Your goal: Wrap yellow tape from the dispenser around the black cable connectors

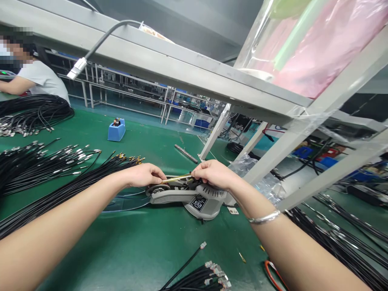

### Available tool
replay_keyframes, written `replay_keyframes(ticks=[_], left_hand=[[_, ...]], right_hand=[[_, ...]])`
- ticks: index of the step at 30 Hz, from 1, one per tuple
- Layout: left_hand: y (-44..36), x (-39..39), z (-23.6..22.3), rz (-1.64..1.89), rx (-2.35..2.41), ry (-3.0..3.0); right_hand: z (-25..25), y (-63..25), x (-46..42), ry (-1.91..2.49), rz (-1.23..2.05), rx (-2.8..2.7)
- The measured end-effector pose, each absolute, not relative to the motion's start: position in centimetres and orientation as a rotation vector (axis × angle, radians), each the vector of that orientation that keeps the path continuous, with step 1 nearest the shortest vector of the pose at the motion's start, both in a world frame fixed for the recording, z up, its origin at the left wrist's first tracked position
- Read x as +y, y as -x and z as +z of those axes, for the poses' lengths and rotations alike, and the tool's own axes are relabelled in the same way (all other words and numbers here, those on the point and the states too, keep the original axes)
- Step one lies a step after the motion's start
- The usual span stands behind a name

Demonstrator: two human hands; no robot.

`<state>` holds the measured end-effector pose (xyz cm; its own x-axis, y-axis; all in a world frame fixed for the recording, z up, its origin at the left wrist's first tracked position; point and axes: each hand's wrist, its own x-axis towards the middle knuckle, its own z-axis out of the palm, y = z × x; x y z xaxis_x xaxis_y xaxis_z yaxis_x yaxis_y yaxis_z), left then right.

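Observation:
A narrow yellow tape strip (177, 178) is stretched between my two hands, above a grey bench machine (172, 197) with a round base and a long open arm. My left hand (147, 175) is closed in a pinch on the strip's left end, over the round reel (159, 188) at the end of the arm. At the strip's right end, the fingers of my right hand (209, 173) are pinched together, just above the machine's head. Dark parts under these fingertips are partly hidden. Clear plastic film (127, 202) lies left of the machine.
Bundles of black cables (69, 190) cover the left of the green table (121, 246); more cables (209, 279) lie in front. A blue tape dispenser (117, 130) and a metal bar (186, 153) stand behind. A shelf beam (194, 66) crosses overhead. A person (45, 79) sits far left.

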<state>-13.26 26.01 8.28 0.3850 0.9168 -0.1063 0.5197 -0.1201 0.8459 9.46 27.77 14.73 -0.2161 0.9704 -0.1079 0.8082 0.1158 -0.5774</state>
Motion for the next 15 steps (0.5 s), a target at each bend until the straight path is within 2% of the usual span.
replay_keyframes(ticks=[15], left_hand=[[14.1, 24.5, 7.8, 0.678, 1.433, -1.776]], right_hand=[[15.9, -8.6, 27.6, 1.656, 0.688, -2.146]])
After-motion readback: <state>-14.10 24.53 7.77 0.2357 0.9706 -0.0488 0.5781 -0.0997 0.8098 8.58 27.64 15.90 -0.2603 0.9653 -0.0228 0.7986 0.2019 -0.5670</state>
